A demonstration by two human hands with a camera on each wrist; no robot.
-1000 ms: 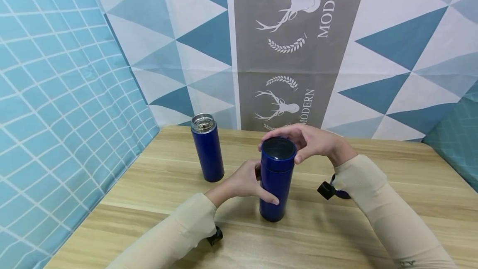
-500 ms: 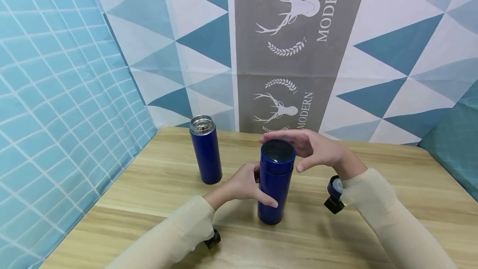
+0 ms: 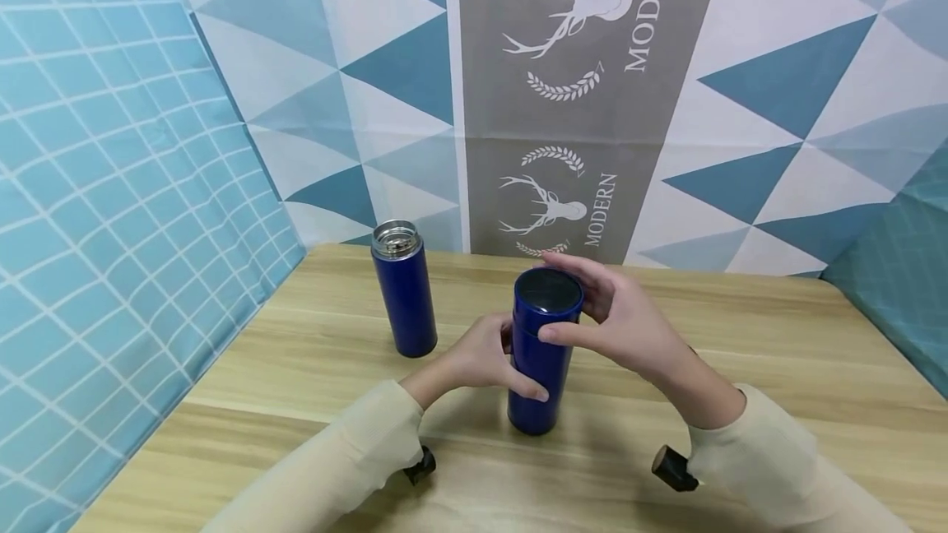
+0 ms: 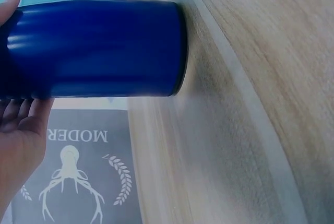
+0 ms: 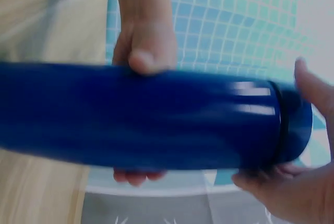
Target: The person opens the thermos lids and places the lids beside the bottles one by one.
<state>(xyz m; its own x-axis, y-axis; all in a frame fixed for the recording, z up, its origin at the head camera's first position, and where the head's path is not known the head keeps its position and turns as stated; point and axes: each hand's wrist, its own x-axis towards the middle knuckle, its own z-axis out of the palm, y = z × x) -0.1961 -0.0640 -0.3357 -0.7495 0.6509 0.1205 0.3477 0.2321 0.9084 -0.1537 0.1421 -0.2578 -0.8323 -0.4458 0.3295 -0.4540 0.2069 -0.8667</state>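
A blue thermos flask [image 3: 539, 373] with its lid on stands upright near the middle of the table. My left hand [image 3: 485, 356] grips its body from the left, thumb across the front. My right hand [image 3: 629, 319] holds the flask's dark-topped lid [image 3: 548, 293] from the right, thumb at the front by the lid seam and fingers behind. In the right wrist view the thumb and fingers flank the lid [image 5: 298, 125] on both sides. In the left wrist view the flask's base [image 4: 180, 49] is close over the wood.
A second blue flask [image 3: 406, 294] stands without a lid at the back left, its steel neck exposed. The wooden table [image 3: 311, 401] ends at a patterned cloth backdrop [image 3: 415, 122]. Small black cameras [image 3: 674, 467] sit at the cuffs.
My right hand has turned, its thumb coming round to the front of the lid and its wrist moving lower. An upturned lid that showed by the right cuff is now hidden.
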